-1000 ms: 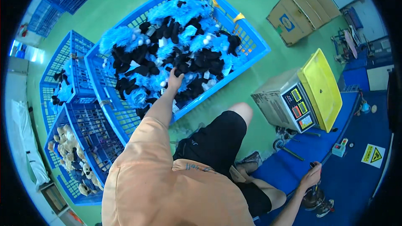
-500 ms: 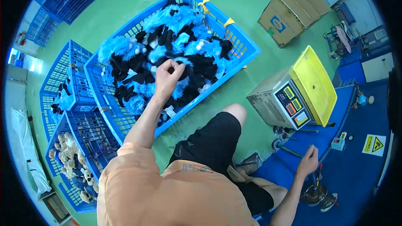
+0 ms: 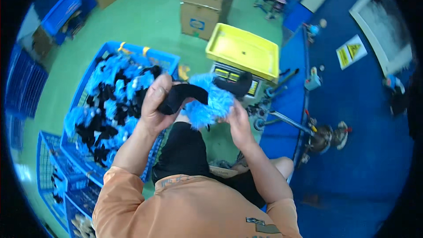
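Observation:
A blue furry plush toy skin [image 3: 213,99] with black limbs hangs between my hands above my lap. My left hand [image 3: 156,101] is closed round one black limb at the toy's left side. On the other side, the fingers of my right hand [image 3: 238,121] pinch the edge of the blue fur; the fingertips are partly hidden by it. Another black limb points right, in front of the scale. To the left, the blue plastic basket [image 3: 77,134] holds a heap of similar blue and black plush pieces [image 3: 116,94].
A yellow tray [image 3: 242,50] rests on a scale [image 3: 253,88] ahead. Beyond it stands an open cardboard box [image 3: 200,15]. On the right, a blue-covered bench [image 3: 286,88] carries metal fittings [image 3: 326,139]. More blue crates [image 3: 46,167] stand at lower left.
My left hand has come out of the basket with a plush toy. My right hand has moved inward from the bench to grip it. The view has swung right.

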A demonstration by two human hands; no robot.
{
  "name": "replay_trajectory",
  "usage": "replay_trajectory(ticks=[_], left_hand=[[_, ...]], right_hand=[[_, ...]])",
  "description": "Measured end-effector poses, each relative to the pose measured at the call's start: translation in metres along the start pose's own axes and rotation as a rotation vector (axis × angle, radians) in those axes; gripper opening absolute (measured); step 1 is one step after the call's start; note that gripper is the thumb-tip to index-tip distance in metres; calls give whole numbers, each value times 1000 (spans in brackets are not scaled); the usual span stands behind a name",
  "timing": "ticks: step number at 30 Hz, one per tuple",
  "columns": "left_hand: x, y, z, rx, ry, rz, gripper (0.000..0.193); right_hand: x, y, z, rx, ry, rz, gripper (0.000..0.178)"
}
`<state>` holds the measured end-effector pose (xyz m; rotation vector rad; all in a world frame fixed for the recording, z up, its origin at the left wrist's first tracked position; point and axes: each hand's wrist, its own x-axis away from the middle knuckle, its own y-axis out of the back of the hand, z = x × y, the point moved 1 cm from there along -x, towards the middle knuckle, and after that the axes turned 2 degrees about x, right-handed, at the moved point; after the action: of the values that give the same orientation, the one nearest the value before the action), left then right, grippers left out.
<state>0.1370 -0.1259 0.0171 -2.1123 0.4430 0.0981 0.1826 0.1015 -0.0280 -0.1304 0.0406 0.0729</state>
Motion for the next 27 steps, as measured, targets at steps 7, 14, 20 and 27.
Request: replay_trajectory(ticks=[7, 14, 20, 27], left_hand=[[3, -14, 106, -213, 549, 79, 47], [1, 14, 184, -468, 669, 48, 22], [-16, -11, 221, -532, 447, -86, 17], [-22, -90, 262, -1067, -170, 283, 25]], right_hand=[[25, 63, -11, 2, -79, -183, 15], [41, 101, -42, 337, -15, -204, 14], [35, 120, -38, 514, -45, -480, 17], [88, 188, -10, 271, 61, -959, 26]])
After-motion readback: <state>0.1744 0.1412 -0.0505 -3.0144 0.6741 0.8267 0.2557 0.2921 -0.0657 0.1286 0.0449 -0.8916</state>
